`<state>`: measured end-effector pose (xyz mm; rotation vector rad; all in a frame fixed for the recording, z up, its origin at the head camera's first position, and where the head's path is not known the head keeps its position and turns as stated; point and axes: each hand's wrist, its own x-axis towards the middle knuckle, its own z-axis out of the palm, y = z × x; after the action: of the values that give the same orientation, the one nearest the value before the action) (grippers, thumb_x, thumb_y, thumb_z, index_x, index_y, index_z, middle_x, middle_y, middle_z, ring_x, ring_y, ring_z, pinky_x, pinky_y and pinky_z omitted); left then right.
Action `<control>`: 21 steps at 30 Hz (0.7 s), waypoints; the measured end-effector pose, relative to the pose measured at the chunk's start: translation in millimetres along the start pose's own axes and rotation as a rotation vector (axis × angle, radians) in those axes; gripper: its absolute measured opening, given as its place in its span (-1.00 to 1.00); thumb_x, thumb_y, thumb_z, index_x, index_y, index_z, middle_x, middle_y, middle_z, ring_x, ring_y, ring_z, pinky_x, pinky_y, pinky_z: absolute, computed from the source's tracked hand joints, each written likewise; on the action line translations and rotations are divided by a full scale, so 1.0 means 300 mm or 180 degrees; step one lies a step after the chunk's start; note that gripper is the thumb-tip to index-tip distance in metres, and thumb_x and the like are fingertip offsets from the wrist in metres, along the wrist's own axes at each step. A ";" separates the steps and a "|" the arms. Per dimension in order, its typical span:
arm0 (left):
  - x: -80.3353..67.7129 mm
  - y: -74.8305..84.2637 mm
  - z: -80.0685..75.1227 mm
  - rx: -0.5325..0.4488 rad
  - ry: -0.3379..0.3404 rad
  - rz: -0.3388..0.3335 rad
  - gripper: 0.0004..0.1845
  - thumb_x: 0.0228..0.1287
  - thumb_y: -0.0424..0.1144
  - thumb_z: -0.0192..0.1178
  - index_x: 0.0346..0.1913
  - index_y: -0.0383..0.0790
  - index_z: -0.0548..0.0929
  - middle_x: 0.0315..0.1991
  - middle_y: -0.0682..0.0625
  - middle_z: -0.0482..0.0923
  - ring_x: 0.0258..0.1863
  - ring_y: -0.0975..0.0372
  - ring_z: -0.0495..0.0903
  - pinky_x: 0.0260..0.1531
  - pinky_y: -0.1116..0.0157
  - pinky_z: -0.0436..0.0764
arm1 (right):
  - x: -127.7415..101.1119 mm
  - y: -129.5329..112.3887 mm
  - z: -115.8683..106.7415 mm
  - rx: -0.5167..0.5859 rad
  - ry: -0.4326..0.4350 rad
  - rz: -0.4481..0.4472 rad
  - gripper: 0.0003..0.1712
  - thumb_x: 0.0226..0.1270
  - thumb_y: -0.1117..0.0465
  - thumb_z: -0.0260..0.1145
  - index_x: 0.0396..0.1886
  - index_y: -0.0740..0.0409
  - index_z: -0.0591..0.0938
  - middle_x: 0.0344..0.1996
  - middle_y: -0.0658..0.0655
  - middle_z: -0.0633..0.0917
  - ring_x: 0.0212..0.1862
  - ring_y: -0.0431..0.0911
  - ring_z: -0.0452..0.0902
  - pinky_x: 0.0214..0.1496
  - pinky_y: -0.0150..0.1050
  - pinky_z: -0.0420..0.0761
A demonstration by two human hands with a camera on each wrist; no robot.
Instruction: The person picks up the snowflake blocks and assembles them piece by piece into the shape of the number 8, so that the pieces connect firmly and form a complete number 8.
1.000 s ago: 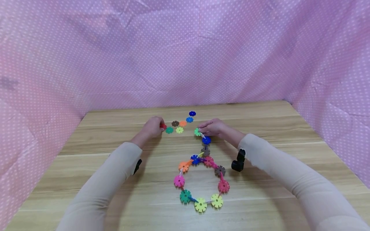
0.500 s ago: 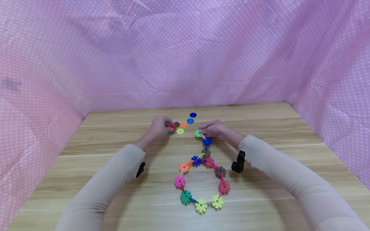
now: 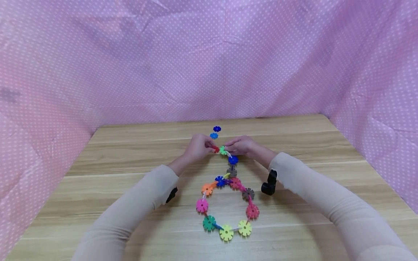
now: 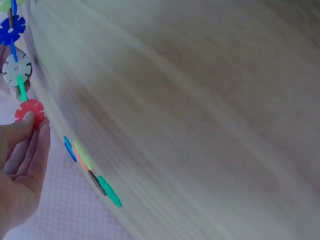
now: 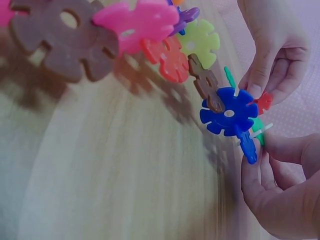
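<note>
2 hands: both meet at the far tip of the toy chain, above the middle of the wooden table (image 3: 294, 145).
Left hand (image 3: 196, 148): thumb and fingers pinch a red disc (image 3: 216, 149), seen also by the left wrist camera as the red disc (image 4: 29, 111) at the fingertips.
Right hand (image 3: 241, 145): fingers pinch the green end disc (image 3: 223, 150) of the chain's tail.
Key relation: red disc lies just left of the green end disc, nearly touching; whether their slots have engaged I cannot tell, as the spot is small.
Chain axis: the tail runs from the green end disc toward the person through a blue disc (image 3: 233, 160) into the ring of discs (image 3: 226, 206).
Nearby: 2 loose blue discs (image 3: 215, 132) lie just beyond the hands.
Backdrop: pink dotted cloth (image 3: 98, 65).
</note>
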<state>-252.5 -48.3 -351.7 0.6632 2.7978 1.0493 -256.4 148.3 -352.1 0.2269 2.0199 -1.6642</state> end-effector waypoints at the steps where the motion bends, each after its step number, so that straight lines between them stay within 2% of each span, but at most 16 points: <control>1: 0.000 0.003 0.003 0.0015 0.0038 0.0004 -0.92 0.16 -0.44 0.31 -0.30 -0.24 0.75 -0.31 -0.07 0.75 -0.31 0.22 0.69 -0.24 0.38 0.71 | 0.002 0.001 0.000 0.0003 0.0006 0.0004 -0.55 0.31 0.40 0.25 0.20 0.38 0.51 0.01 0.16 0.67 -0.30 -0.31 0.62 0.24 -0.18 0.56; 7: 0.002 0.012 0.019 0.0033 0.0164 0.0088 -0.92 0.14 -0.46 0.32 -0.32 -0.24 0.75 -0.33 -0.07 0.75 -0.32 0.20 0.69 -0.24 0.38 0.71 | 0.017 0.012 0.006 0.0028 0.0030 0.0011 -0.55 0.29 0.41 0.26 0.18 0.38 0.52 -0.04 0.15 0.71 -0.31 -0.29 0.63 0.23 -0.18 0.57; 13: 0.002 0.023 0.029 0.0074 0.0248 0.0137 -0.98 0.15 -0.39 0.34 -0.36 -0.27 0.75 -0.38 -0.08 0.74 -0.37 0.21 0.68 -0.32 0.40 0.70 | 0.015 0.015 0.012 0.0036 0.0145 0.0051 -0.55 0.31 0.41 0.25 0.20 0.37 0.51 -0.21 0.05 0.69 -0.33 -0.30 0.58 0.30 -0.14 0.54; 18: 0.005 0.029 0.031 0.0062 0.0244 0.0157 -0.97 0.16 -0.40 0.33 -0.36 -0.29 0.75 -0.37 -0.10 0.74 -0.36 0.19 0.70 -0.31 0.38 0.71 | 0.008 0.014 0.013 0.0165 0.0230 0.0065 -0.55 0.30 0.40 0.26 0.19 0.36 0.52 -0.35 -0.01 0.70 -0.38 -0.31 0.59 0.32 -0.13 0.53; 21: 0.008 0.030 0.029 0.0008 0.0206 0.0179 -0.96 0.16 -0.43 0.32 -0.34 -0.29 0.75 -0.34 -0.12 0.75 -0.32 0.17 0.72 -0.26 0.37 0.72 | 0.002 0.009 0.012 0.0121 0.0230 0.0033 -0.56 0.31 0.38 0.25 0.19 0.36 0.52 -0.32 -0.01 0.68 -0.35 -0.31 0.58 0.26 -0.19 0.58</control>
<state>-249.2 -35.9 -352.3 0.7253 2.8513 1.0966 -254.7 145.4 -355.1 0.3146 2.0373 -1.7119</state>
